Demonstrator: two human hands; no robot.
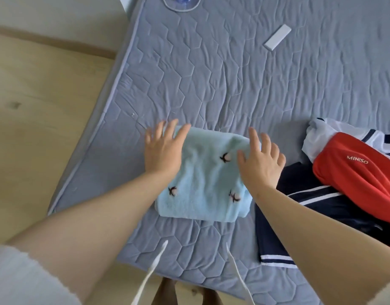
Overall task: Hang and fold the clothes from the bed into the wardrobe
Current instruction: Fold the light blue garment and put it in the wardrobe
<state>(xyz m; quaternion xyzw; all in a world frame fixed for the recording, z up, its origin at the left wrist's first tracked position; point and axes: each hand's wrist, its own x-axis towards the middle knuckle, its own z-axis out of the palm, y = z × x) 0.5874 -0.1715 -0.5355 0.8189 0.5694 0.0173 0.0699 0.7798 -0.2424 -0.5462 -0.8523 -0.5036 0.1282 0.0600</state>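
Smoothing a finished fold seems to be the step in hand. At the left, the left hand (163,148) lies flat, fingers straight and spread, on the far-left corner of the blue garment (202,186), a folded square resting on the bed (211,84) near its front edge. The right hand (262,160), also flat and unclenched, presses the far-right corner, so the garment lies under and between both palms. Just beside it on the right sits a pile (348,172) of navy, white and red clothes. Next, I judge, both hands must slide beneath the square and lift it level, keeping the fold intact for the wardrobe, which is out of view.
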